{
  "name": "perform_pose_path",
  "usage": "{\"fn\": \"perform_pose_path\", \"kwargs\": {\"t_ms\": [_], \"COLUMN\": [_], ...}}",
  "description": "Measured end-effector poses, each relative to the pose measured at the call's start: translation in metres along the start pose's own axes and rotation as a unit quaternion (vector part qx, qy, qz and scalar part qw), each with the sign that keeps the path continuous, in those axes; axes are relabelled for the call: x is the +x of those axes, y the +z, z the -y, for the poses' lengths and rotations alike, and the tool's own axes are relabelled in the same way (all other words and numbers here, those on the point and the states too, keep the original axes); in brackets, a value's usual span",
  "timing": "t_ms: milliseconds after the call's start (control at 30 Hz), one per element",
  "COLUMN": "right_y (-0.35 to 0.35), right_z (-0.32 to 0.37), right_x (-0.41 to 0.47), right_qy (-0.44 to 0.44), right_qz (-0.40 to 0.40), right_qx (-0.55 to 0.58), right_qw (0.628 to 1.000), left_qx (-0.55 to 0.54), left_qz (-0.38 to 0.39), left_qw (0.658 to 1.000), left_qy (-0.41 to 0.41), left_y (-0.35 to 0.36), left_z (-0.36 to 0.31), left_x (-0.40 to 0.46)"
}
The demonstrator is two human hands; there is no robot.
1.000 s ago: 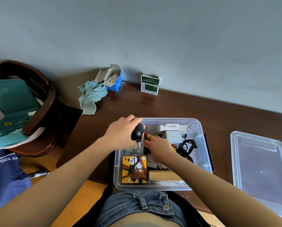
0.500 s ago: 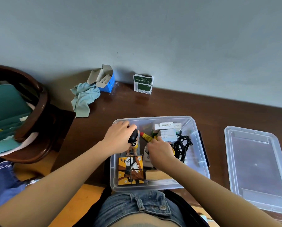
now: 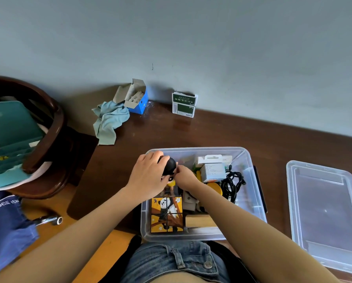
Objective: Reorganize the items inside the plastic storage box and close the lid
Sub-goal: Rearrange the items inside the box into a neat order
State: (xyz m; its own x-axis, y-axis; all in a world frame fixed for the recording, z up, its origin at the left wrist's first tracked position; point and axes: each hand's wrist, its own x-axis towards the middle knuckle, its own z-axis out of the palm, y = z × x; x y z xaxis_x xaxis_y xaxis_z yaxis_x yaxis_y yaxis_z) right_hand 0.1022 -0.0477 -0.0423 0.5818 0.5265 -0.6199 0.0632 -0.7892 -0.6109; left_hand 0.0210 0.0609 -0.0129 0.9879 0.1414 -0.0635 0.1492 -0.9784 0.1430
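At the far left a dark wooden chair [image 3: 48, 127] carries a teal folder [image 3: 9, 127], and a blue garment [image 3: 5, 227] lies below it. Further right, a light blue cloth [image 3: 109, 121] hangs over the edge of the brown table [image 3: 232, 131], next to an open blue carton [image 3: 137, 99] and a green and white pack [image 3: 184, 104] by the wall. The left hand [image 3: 148, 177] curls around a black round-headed toy figure [image 3: 169, 167] over the clear storage box [image 3: 250, 180]. The right hand [image 3: 186, 176] touches the figure from the other side; whether it pinches it cannot be told. In the box are a panda puzzle cube [image 3: 167, 214], a white carton [image 3: 215, 171] and black cables [image 3: 231, 184]. The lid [image 3: 326, 211] lies on the table to the right, apart from the box.
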Motion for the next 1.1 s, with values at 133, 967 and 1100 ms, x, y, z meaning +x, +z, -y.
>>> {"fn": "perform_pose_path", "kwargs": {"t_ms": [133, 967, 1100], "right_y": [0.001, -0.088, -0.090], "right_z": [-0.005, -0.129, -0.139], "right_x": [0.003, -0.083, -0.086], "right_qy": [-0.003, 0.017, 0.022], "right_qz": [0.004, -0.394, -0.401], "right_qx": [0.008, -0.015, -0.009], "right_qw": [1.000, 0.919, 0.916], "left_qx": [0.017, -0.339, -0.323], "left_qz": [-0.030, -0.070, -0.049], "left_qw": [0.999, 0.896, 0.912], "left_qy": [-0.028, -0.280, -0.249], "left_y": [-0.002, 0.000, -0.001], "left_z": [-0.003, -0.008, -0.014], "left_x": [-0.001, 0.030, 0.048]}}
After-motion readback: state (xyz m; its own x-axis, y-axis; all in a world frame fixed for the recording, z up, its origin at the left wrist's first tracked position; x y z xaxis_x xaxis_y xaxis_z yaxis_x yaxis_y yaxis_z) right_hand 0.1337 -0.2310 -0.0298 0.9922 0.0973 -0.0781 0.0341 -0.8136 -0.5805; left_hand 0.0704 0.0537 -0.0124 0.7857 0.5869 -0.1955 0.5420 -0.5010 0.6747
